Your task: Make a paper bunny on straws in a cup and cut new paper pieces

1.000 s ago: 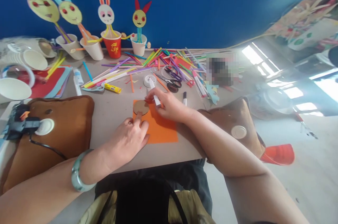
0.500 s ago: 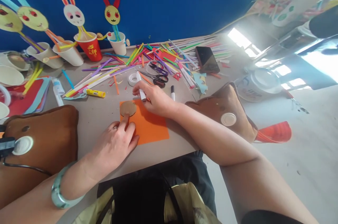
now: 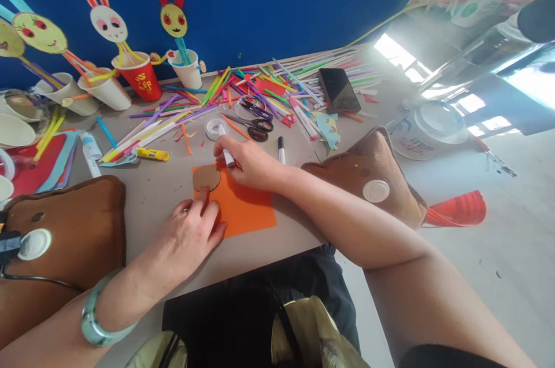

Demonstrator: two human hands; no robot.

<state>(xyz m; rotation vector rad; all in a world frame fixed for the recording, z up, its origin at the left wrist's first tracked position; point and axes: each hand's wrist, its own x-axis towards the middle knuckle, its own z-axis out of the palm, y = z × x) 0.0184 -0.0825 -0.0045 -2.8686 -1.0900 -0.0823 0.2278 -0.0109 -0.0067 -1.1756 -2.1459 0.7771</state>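
A small round brown cardboard disc point(image 3: 207, 177) lies on the upper left corner of a sheet of orange paper point(image 3: 249, 209). My left hand point(image 3: 197, 229) rests on the paper with its index finger pressing the disc's lower edge; the other fingers are bent and apart, holding nothing. In my right hand point(image 3: 251, 162) is a white marker point(image 3: 224, 145), gripped between thumb and fingers, its dark end pointing down near the disc's right side. Behind the right wrist, a second white marker point(image 3: 281, 151) with a black end is partly hidden.
A roll of tape point(image 3: 213, 129), scissors point(image 3: 255, 128), a yellow glue stick point(image 3: 151, 154) and many coloured sticks point(image 3: 173, 122) lie beyond my hands. Paper cups point(image 3: 141, 78) with rabbit figures line the blue wall. Brown cushions point(image 3: 87, 223) flank both sides; a phone point(image 3: 339, 90) lies back right.
The whole view has shifted slightly. My right hand has brought the marker a little lower and closer to the disc; the left index finger stays on the disc.
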